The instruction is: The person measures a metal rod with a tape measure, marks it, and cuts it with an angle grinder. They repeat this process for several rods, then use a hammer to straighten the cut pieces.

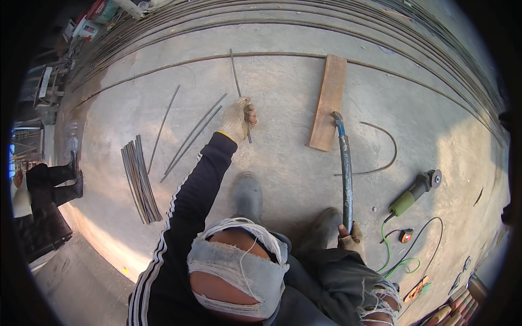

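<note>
My left hand (239, 118), in a pale knitted glove that leaves the fingertips bare, is closed around a short thin steel rod (235, 73), held out over the concrete floor. Down by my right knee, my gloved right hand (350, 239) grips the lower end of a long dark bending bar (346, 174). The blue hooked head of that bar rests at a wooden plank (328, 98) lying on the floor. To the right of the bar lies a rod bent into a U-like curve (392, 144).
Left of me lie a bundle of cut rods (141, 179) and several loose rods (193, 133). Long steel bars (217, 24) run across the far side. A green angle grinder (410, 195) with its cord (388, 250) lies at right. Another person's dark boots (68, 176) show at far left.
</note>
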`<state>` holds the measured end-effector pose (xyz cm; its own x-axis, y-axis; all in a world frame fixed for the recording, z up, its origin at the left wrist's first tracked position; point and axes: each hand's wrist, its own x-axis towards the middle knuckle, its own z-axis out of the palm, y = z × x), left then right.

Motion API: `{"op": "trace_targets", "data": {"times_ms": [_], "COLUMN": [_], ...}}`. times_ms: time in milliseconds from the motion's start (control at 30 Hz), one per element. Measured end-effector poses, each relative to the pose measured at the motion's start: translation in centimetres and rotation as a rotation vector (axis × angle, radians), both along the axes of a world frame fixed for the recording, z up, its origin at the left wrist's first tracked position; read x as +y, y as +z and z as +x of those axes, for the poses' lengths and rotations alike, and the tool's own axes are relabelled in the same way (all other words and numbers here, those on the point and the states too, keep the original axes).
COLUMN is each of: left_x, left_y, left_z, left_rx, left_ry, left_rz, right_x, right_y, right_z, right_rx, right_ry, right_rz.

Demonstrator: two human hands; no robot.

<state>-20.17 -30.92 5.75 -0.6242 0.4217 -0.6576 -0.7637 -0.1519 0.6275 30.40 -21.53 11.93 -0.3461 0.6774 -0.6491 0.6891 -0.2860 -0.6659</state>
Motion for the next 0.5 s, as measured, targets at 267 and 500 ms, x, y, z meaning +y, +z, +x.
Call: {"op": "trace_targets", "data": {"times_ms": [267,500], "left_x": [-4.3,-3.8], "left_y": [0.9,3.6], "left_z": [-4.1,-5.2], "left_rx": [-0.127,-0.114], "left_ry": [0.033,-0.02], "left_rz": [0.282,0.382], "right_x": [-0.3,-0.1], "right_y": [-0.2,1.0], "right_z": [0.1,-0.5], "right_rx": [-0.004,0.044], "right_ry": [-0.054,-0.068], "right_rz": [-0.11,-0.157]}}
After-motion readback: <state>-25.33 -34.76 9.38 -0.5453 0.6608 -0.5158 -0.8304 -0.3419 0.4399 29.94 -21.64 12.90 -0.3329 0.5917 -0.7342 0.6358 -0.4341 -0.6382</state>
